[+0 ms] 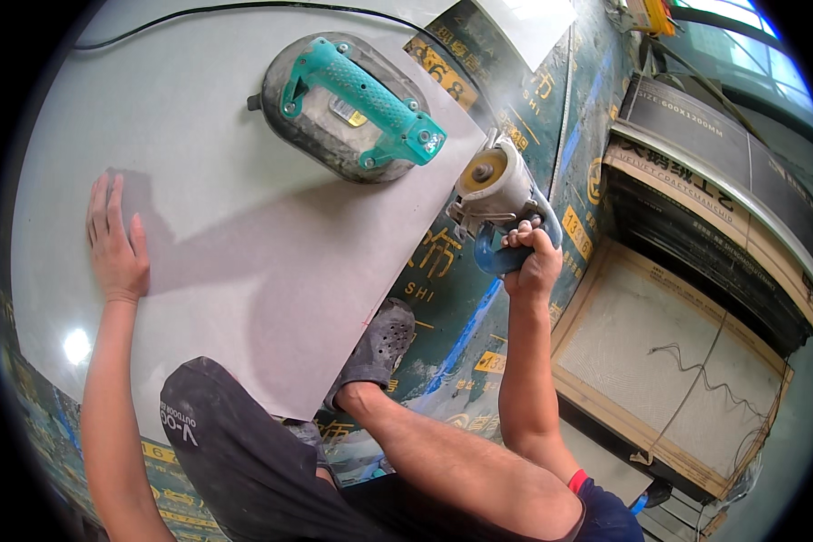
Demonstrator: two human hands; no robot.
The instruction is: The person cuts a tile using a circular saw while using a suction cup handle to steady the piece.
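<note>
Tile (244,235), big, pale grey and smooth, lies flat; left hand (116,239) rests open on it at nine o'clock; right hand (531,262) grips dusty grinder (497,194) tight at tile's three o'clock edge.

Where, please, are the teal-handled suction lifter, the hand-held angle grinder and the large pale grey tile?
teal-handled suction lifter (363,90), head view, on the middle of its teal handle.
hand-held angle grinder (497,181), head view, on its pale dusty head.
large pale grey tile (181,108), head view, on its bare top surface.
</note>
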